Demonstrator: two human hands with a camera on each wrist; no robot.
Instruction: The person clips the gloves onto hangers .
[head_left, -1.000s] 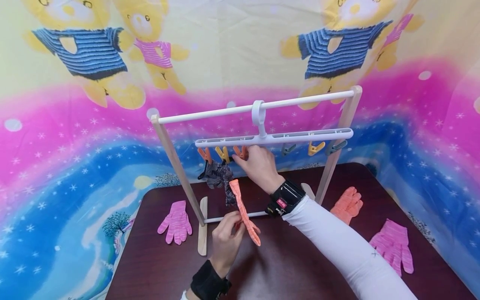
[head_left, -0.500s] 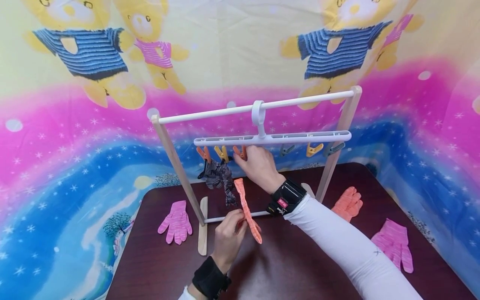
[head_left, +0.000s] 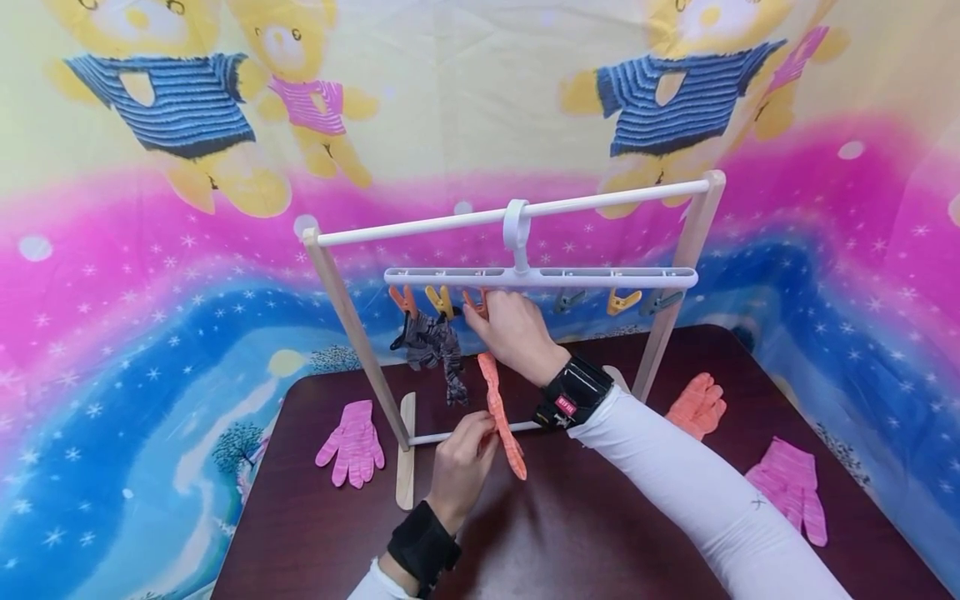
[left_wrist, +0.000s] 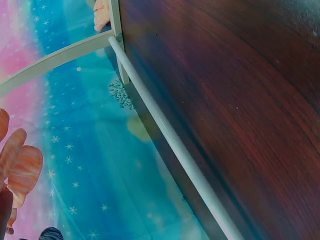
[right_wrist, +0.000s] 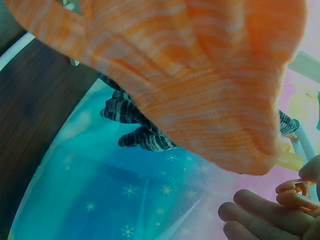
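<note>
My left hand [head_left: 461,462] pinches an orange knitted glove [head_left: 500,417] by its side, holding it above the table and below the hanger. Striped fingers of this glove show at the left edge of the left wrist view, and its broad side fills the top of the right wrist view. Up at the white hanger [head_left: 592,277], my right hand [head_left: 517,329] grips an orange clothespin [right_wrist: 295,194] between thumb and fingers. A dark grey striped glove [head_left: 435,342] hangs to the left, from an orange clothespin [head_left: 402,298] and a yellow clothespin [head_left: 439,300].
The hanger hooks over the white rod [head_left: 420,225] of a wooden stand. More clothespins [head_left: 622,302] hang on its right half. A pink glove [head_left: 352,444] lies left on the dark table [head_left: 300,533]; another orange glove [head_left: 697,406] and a pink glove [head_left: 791,487] lie right.
My left hand has moved slightly up and right with the orange glove, bringing its cuff nearer my right hand. The hanger has swung a little, its right end lower. My right hand keeps its grip.
</note>
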